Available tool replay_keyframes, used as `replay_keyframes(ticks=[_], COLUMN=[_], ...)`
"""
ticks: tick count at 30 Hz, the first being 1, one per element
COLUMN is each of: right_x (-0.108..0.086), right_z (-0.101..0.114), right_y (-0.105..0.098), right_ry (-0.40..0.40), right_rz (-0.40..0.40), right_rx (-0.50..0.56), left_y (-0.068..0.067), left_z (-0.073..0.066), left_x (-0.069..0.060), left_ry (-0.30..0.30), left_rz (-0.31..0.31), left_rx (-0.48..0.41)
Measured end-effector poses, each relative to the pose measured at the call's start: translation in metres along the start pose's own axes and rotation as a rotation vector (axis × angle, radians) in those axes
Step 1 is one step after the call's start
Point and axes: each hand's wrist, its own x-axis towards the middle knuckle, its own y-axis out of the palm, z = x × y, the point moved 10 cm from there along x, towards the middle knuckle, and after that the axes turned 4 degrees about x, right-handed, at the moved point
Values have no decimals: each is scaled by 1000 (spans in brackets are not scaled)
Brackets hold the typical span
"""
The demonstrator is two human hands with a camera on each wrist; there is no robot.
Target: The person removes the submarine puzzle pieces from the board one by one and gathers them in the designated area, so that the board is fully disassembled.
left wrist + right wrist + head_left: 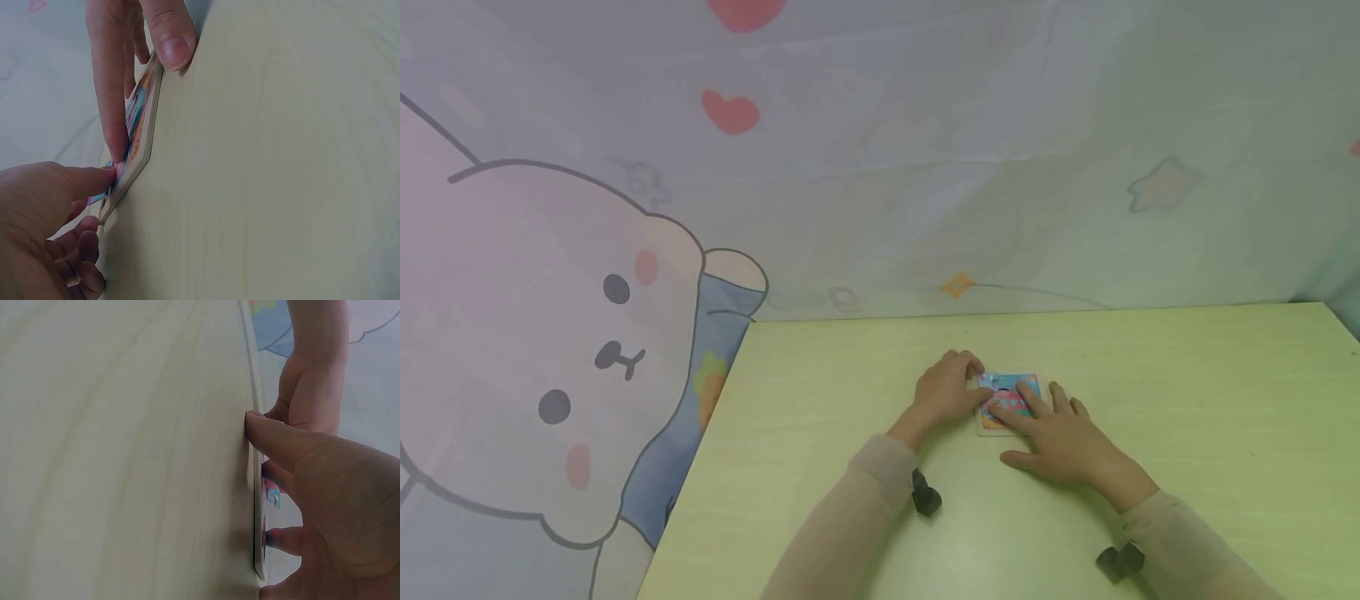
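Observation:
A small framed jigsaw puzzle [1032, 385] with a bright picture lies on the table. My left hand [946, 387] is at its left edge, pinching a puzzle piece [95, 199] between thumb and fingers. That piece sits tilted, one edge raised from the board, in the left wrist view. With spread fingers, my right hand [1067, 442] presses on the picture from the right, its thumb on the table by the near edge of the frame [145, 140]. Both hands cover part of the picture. In the right wrist view the board shows edge-on beneath the right fingers [284, 540].
The pale yellow-green table [820, 400] reaches back to a printed cloth [880, 208] with hearts and stars. A large cartoon bear [625, 358] is printed on the cloth at left. Dark wrist devices [927, 498] sit at both sleeves.

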Motion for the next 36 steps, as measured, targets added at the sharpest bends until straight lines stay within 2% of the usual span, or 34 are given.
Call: replay_keyframes(ticks=[8,16,20,24,30,36], right_x=[-1,-2,-3,-4,-6,-7], right_z=[0,1,1,2,7,5], right_y=[3,6,8,7,3,5], right_ry=[7,14,23,26,21,19], right_rz=[1,1,10,9,-1,-3], right_rx=[4,9,15,15,10,5], left_y=[-6,-13,-22,-37,-59,-72], left_z=[-2,3,5,8,28,66], left_x=[-7,-15,-22,-34,-54,-68], left_ry=[21,8,0,-18,-32,-84], left_rz=[-67,-137,-165,-186,-216,-253], left_rx=[-120,-211,-242,-264,-271,-277])
